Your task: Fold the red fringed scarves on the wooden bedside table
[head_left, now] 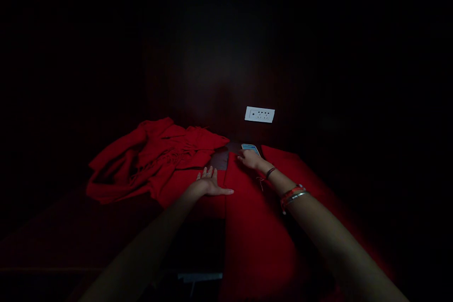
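Note:
A long red scarf [260,236] lies flat as a strip running away from me. My left hand [210,185] rests palm down at the strip's left edge, fingers spread and thumb pointing right over it. Toward the strip's far end is my right hand [250,158], its fingers bent down and closed at the cloth. What they hold, if anything, is hidden. Just behind that hand lies a phone [250,147] with a lit screen, partly covered by it. To the left, a crumpled heap of red fringed cloth [141,160] spreads over the surface.
Another flat red cloth [300,170] lies to the right of my right arm. On the dark wall behind is a white socket panel [259,114]. A bit of dark tabletop [221,160] shows between the cloths. Deep shadow hides the surroundings.

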